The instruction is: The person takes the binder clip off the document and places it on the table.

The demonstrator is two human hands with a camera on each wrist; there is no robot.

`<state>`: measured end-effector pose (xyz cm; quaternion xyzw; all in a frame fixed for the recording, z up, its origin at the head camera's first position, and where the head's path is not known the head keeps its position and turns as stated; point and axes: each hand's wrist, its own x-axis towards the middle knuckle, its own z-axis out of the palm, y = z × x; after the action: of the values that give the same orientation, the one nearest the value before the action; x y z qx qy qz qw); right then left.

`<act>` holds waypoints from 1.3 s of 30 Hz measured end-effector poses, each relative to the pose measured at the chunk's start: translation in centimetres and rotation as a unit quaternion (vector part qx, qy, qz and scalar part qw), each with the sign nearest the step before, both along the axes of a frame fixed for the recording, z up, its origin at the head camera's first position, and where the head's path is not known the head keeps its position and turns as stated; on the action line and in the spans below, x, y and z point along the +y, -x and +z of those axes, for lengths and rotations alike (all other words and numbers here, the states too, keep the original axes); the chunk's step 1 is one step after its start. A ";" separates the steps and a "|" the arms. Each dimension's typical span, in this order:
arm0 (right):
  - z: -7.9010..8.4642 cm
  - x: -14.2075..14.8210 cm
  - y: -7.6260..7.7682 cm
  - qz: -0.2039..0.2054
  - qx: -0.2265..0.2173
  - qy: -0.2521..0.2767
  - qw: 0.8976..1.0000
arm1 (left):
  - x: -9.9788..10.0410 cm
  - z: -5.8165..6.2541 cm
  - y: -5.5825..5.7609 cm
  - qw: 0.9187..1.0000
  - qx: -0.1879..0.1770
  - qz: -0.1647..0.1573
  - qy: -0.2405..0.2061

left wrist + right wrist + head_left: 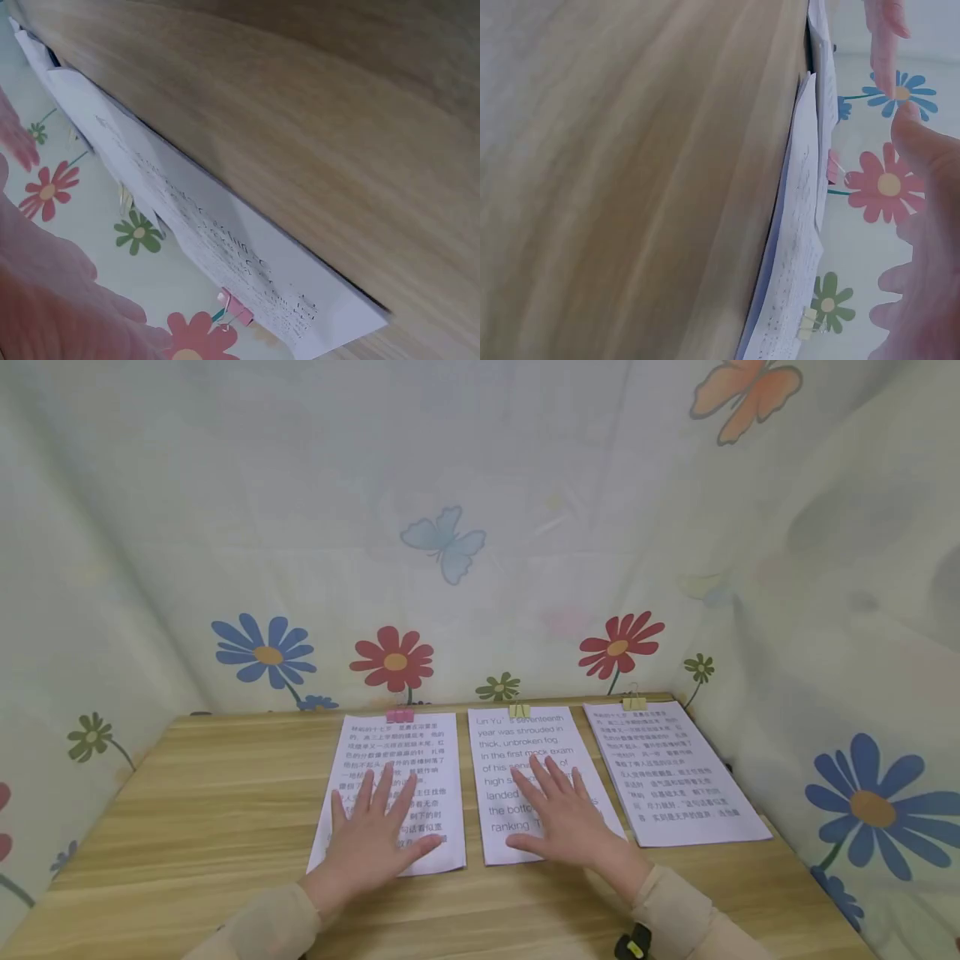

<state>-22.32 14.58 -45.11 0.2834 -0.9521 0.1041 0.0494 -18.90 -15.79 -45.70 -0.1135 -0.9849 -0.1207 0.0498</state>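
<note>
My left hand (371, 839) is spread flat over the lower part of a clipped sheaf of paper (442, 752) printed in Chinese characters, with a pink binder clip (400, 716) at its top. Fingers fanned out, my right hand (562, 818) is over the middle sheaf (498, 777), which carries large English print and a yellow binder clip (519, 712). Both wrist views show a gap between the hands and the paper, with the backdrop visible through it. Neither hand holds anything. The palms hide some of the printed lines.
A third sheaf (675, 777) with Chinese text and a yellow clip (634, 703) lies at the right, near the table's edge. The wooden table (202, 802) meets a flowered cloth backdrop (315, 527) behind and at both sides.
</note>
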 end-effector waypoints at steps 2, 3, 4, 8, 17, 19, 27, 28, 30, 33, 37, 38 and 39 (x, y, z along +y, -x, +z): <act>0.1 -0.3 0.1 0.006 -0.009 0.021 1.000 | 0.0 0.3 -0.1 1.000 0.008 0.000 -0.002; 0.2 -0.4 0.1 0.010 -0.012 0.031 0.999 | 0.0 0.4 -0.1 1.000 0.011 0.000 -0.003; 0.3 -0.6 0.2 0.013 -0.015 0.039 0.999 | 0.1 0.5 -0.1 1.000 0.015 0.001 -0.004; 0.4 -1.4 0.6 0.024 -0.024 0.073 0.997 | 0.1 0.7 0.0 0.999 0.037 0.000 0.000; 0.1 -3.0 1.4 0.036 -0.028 0.149 0.988 | 0.1 1.0 0.1 0.997 0.075 -0.008 -0.013; 0.1 -3.3 1.4 0.032 -0.036 0.172 0.984 | 0.1 1.1 0.0 0.997 0.081 -0.008 -0.016; -0.5 -4.4 1.6 0.007 -0.095 0.248 0.964 | 0.0 1.5 -0.3 0.995 0.093 -0.011 -0.018; -0.6 -4.5 1.6 0.004 -0.103 0.254 0.962 | -0.1 1.5 -0.3 0.995 0.096 -0.012 -0.021; -0.7 -4.7 1.6 0.003 -0.116 0.263 0.958 | -0.2 1.4 -0.3 0.995 0.101 -0.015 -0.022; -0.8 -5.1 1.7 0.003 -0.135 0.271 0.953 | -0.3 1.3 -0.2 0.994 0.107 -0.016 -0.024; -1.1 -5.6 1.9 -0.003 -0.153 0.276 0.949 | -0.5 1.2 -0.2 0.993 0.108 -0.019 -0.031; -1.1 -5.7 1.9 -0.005 -0.159 0.277 0.948 | -0.6 1.1 -0.2 0.993 0.109 -0.021 -0.035; -1.2 -5.8 2.0 -0.008 -0.165 0.279 0.946 | -0.6 1.1 -0.2 0.993 0.111 -0.023 -0.036</act>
<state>-24.32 8.75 -46.30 0.2300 -0.8819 0.4103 -0.0304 -18.66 -16.42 -44.57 -0.1474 -0.9654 -0.1440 0.1600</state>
